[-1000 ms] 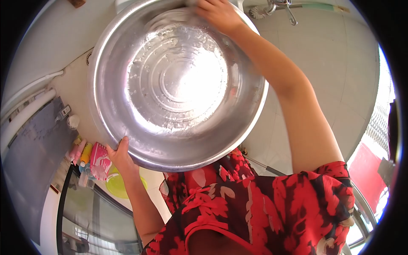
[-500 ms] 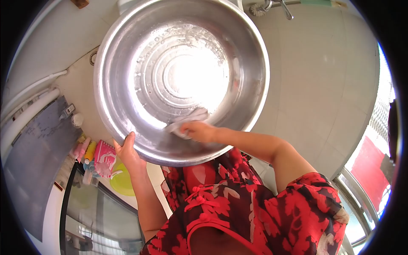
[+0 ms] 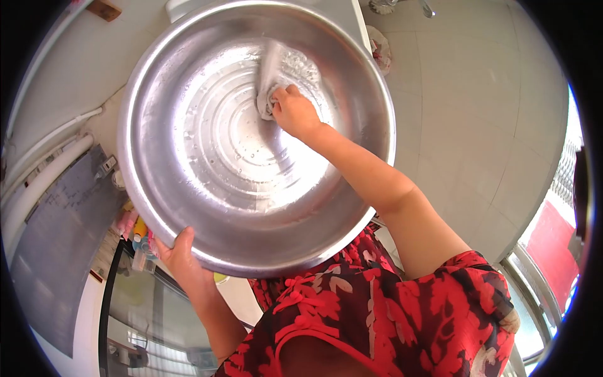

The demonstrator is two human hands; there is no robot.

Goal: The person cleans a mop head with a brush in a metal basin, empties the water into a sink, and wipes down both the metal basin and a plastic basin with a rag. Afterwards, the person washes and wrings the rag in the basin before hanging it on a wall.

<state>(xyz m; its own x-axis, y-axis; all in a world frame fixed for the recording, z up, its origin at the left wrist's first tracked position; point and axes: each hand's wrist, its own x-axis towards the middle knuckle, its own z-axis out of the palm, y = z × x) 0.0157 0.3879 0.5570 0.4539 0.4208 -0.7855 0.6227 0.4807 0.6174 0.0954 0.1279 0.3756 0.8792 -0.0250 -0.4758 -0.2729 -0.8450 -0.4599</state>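
Observation:
A large, shiny metal basin [image 3: 220, 232] is tilted so that its wet inside faces me. My left hand [image 3: 181, 256] grips its lower left rim, thumb over the edge and fingers hidden beneath. Inside the basin, my right hand [image 3: 294, 113] is closed around a pale, crumpled cloth [image 3: 269, 100], which touches the bottom near the upper middle. Part of the cloth is smeared by motion. Water drops dot the ringed bottom.
Behind the basin stands a white fixture [image 3: 347, 14]. Pipes [image 3: 53, 164] and a grey panel [image 3: 63, 232] line the left wall. Small bottles [image 3: 138, 229] stand beyond my left hand. A tap lever [image 3: 428, 9] is at the top, above pale floor tiles [image 3: 465, 119].
My right hand has moved the cloth from the basin's lower side up to the upper middle of its bottom. The basin has shifted slightly down and left, with my left hand still on its rim.

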